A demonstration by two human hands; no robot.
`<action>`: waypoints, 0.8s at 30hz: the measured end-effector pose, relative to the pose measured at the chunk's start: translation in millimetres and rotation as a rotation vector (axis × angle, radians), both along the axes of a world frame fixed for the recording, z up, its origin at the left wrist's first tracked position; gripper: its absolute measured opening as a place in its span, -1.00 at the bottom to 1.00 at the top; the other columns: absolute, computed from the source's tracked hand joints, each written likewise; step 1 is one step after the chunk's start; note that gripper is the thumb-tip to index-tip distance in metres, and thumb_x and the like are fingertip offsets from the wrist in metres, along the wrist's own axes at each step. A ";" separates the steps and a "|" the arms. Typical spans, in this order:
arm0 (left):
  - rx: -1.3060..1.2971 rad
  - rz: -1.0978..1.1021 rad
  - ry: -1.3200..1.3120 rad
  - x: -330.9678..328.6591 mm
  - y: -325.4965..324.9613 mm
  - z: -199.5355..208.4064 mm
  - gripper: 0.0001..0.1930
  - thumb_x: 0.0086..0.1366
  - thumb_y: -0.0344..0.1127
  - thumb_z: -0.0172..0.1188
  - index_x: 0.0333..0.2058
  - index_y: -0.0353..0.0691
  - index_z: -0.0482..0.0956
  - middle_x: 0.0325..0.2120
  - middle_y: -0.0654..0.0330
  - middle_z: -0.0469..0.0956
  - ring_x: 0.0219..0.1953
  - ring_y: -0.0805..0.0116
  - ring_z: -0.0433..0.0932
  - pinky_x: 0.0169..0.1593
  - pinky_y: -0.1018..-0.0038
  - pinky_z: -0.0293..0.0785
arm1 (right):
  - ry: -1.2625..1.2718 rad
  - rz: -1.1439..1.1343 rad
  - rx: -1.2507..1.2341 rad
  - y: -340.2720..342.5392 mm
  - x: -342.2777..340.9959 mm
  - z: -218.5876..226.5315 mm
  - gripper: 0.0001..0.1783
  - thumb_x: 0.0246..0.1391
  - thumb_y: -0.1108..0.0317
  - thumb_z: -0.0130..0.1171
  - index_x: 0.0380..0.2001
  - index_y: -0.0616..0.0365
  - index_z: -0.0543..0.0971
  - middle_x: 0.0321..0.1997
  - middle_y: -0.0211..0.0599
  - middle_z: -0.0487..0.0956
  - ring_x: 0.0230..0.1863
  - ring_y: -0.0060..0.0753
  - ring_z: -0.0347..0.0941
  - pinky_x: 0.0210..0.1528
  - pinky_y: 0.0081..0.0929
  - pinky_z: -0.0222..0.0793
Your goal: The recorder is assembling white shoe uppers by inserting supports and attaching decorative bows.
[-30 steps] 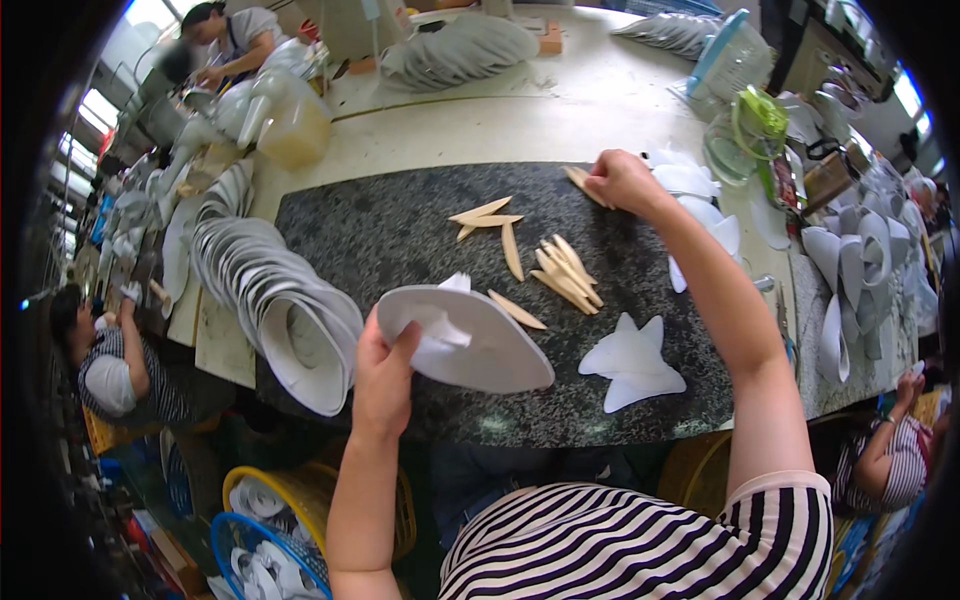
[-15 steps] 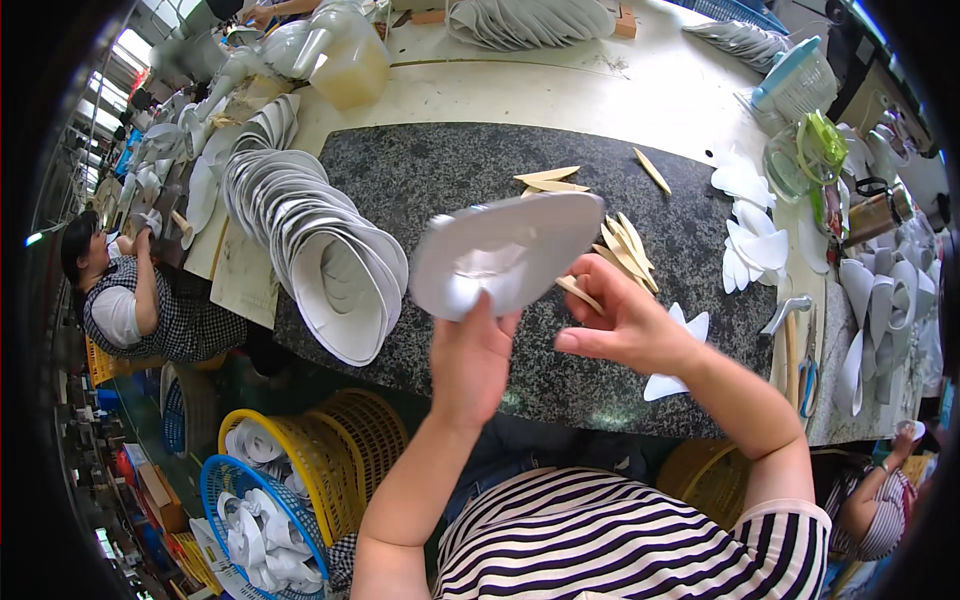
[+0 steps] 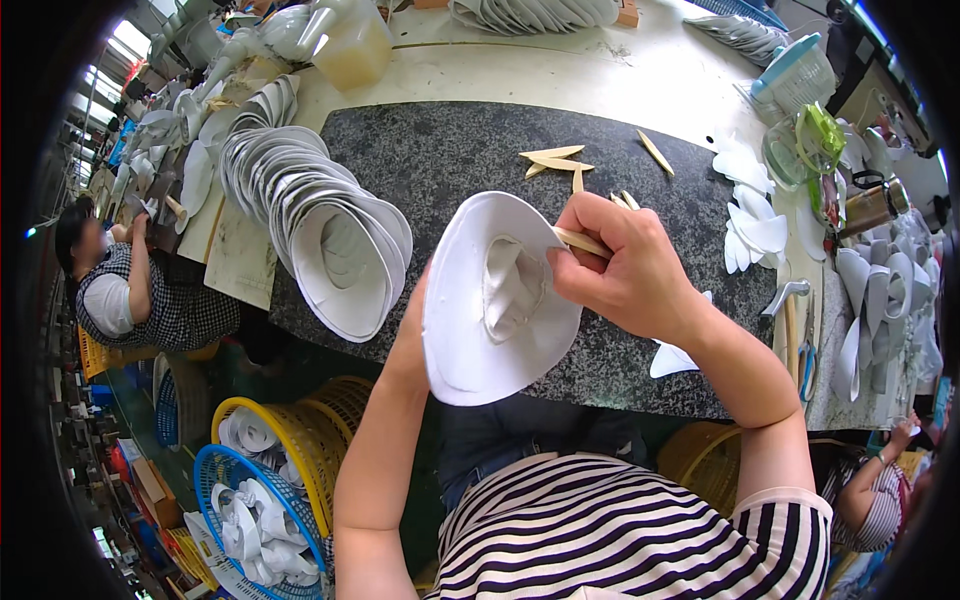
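Observation:
My left hand [image 3: 410,335] supports a white hat-shaped piece [image 3: 462,350] from behind, with most of its fingers hidden. The wide brim is tilted up toward me, and a hollow, creased crown shows in the middle. At the brim's right edge, my right hand [image 3: 630,260] pinches a slim, pointed, pale-yellow strip [image 3: 583,243], whose end touches or nearly touches the piece. Similar pointed strips [image 3: 556,163] lie on the dark speckled slab [image 3: 430,140] beyond my hands. A long nested stack of white hat-shaped pieces [image 3: 350,290] leans along the slab's left side.
White petal-like cutouts [image 3: 755,235] lie at the slab's right, near a hammer [image 3: 790,300] and blue-handled scissors [image 3: 806,370]. A clear jug [image 3: 355,50] stands far left. Baskets of white pieces [image 3: 255,530] are on the floor lower left. Another person [image 3: 125,280] works at left.
The hat-shaped piece has turned from nearly edge-on to face me, with my left hand now behind it. My right hand has closed in on the brim with the strip.

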State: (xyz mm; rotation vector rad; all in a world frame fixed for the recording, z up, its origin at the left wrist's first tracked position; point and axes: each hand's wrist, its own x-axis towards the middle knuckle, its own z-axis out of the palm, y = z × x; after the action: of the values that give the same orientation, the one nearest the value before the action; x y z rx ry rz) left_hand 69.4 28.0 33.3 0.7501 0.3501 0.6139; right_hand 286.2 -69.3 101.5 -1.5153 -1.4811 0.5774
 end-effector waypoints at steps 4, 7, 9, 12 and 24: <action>-0.010 -0.048 0.049 0.3 5.2 -5.1 -0.33 0.37 -0.22 0.22 0.34 -0.35 0.20 0.16 -0.04 0.50 0.13 0.21 0.58 0.21 0.26 0.53 | 0.002 -0.010 -0.007 -3.3 -0.7 6.5 -0.86 0.01 0.46 0.25 -0.46 0.22 0.47 -0.68 -0.48 0.29 -0.62 -0.71 0.17 -0.57 -0.57 0.15; 0.032 -0.195 0.125 0.0 4.6 -21.5 -0.37 0.35 -0.23 0.28 0.31 -0.32 0.30 0.13 0.03 0.52 0.08 0.32 0.58 0.16 0.34 0.56 | -0.027 0.055 -0.024 -4.1 -3.1 8.6 -0.86 0.01 0.46 0.26 -0.45 0.23 0.48 -0.69 -0.40 0.32 -0.65 -0.60 0.22 -0.57 -0.50 0.21; -0.029 -0.163 0.107 2.7 0.2 -22.4 -0.45 0.39 -0.23 0.27 0.28 -0.30 0.38 0.10 0.08 0.55 0.05 0.34 0.58 0.10 0.39 0.59 | -0.042 0.113 -0.007 -3.5 -8.0 5.1 -0.85 0.01 0.46 0.27 -0.43 0.26 0.48 -0.70 -0.24 0.39 -0.71 -0.38 0.31 -0.56 -0.37 0.32; -0.118 -0.077 0.013 2.8 -4.0 -13.0 -0.48 0.41 -0.25 0.26 0.26 -0.29 0.41 0.07 0.09 0.56 0.04 0.34 0.58 0.09 0.40 0.60 | -0.041 0.098 0.007 -2.5 -11.9 -0.2 -0.85 0.00 0.47 0.28 -0.46 0.23 0.48 -0.70 -0.37 0.35 -0.68 -0.53 0.26 -0.57 -0.48 0.23; 0.411 0.155 0.350 -1.4 -10.0 -35.7 -0.51 0.40 -0.29 0.27 0.24 -0.29 0.43 0.07 0.08 0.55 0.06 0.31 0.58 0.12 0.40 0.59 | 0.104 0.090 -0.028 -2.2 -13.9 0.8 -0.87 0.08 0.46 0.24 -0.45 0.24 0.49 -0.67 -0.53 0.29 -0.62 -0.72 0.14 -0.57 -0.57 0.10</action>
State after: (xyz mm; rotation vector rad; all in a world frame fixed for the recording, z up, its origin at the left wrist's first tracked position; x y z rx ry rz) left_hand 68.0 17.9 -2.4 1.2392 0.6182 0.7106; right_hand 272.3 -71.5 102.3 -1.4231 -1.4720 0.7223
